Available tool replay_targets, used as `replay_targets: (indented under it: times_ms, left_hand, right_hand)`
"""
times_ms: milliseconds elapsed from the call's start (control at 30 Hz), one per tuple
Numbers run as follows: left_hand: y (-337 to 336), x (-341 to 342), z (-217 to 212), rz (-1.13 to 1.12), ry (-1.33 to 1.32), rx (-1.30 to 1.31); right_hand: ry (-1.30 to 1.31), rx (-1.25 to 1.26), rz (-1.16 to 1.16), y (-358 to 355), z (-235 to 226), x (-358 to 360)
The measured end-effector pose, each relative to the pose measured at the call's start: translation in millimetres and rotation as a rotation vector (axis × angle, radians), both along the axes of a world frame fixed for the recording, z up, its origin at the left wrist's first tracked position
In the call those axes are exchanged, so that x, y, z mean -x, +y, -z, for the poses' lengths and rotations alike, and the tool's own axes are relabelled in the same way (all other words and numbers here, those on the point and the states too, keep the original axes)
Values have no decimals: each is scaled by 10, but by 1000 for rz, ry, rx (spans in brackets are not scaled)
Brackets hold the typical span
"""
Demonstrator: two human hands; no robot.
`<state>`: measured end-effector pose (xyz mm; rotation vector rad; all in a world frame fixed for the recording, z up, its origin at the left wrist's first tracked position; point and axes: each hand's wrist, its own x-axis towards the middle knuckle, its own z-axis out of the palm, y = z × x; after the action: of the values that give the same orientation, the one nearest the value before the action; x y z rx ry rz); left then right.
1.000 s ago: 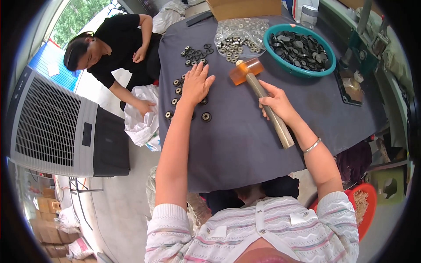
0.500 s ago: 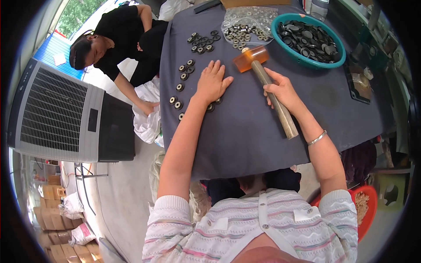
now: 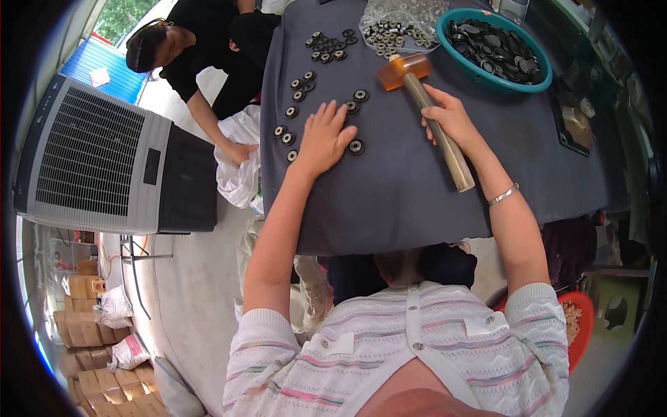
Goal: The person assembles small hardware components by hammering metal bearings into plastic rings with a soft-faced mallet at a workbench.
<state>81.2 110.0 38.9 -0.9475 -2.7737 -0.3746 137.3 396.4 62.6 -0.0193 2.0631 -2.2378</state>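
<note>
My left hand (image 3: 324, 139) lies with fingers stretched out on the dark cloth-covered table, among small round metal bearings with black rims. Three of these stand just right of it, one a black-rimmed bearing (image 3: 356, 146) beside the thumb. More lie in a loose line to its left, such as a bearing (image 3: 287, 138). Anything beneath the palm is hidden. My right hand (image 3: 451, 119) grips the wooden handle of a mallet (image 3: 445, 149) with an amber, see-through head. The mallet rests slanted, its head away from me.
A teal basin (image 3: 479, 80) of black round caps stands at the far right, beside a clear bag (image 3: 396, 35) of metal bearings. Another cluster of bearings (image 3: 326, 47) lies far left. Beyond the left table edge, a person reaches to a white sack (image 3: 240, 167) near an air cooler (image 3: 87, 153).
The view has shifted a little. My left hand has slid left and toward me, uncovering bearings on its right. The mallet stays in my right hand, nearly in place.
</note>
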Motion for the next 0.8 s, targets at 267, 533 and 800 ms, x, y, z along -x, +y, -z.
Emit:
replay_targets:
  times_ms: [267,533,800]
  left_hand:
    - [218,-374,-1,104,-70,-1]
    - [-478,862,26,-164,62,64]
    - [-714,1466,198,-243,-51,15]
  right_hand:
    - [-13,5,25,27,28,-17]
    - [-27,35,27,50,13,-3]
    - [-46,42,8,17,-34,18]
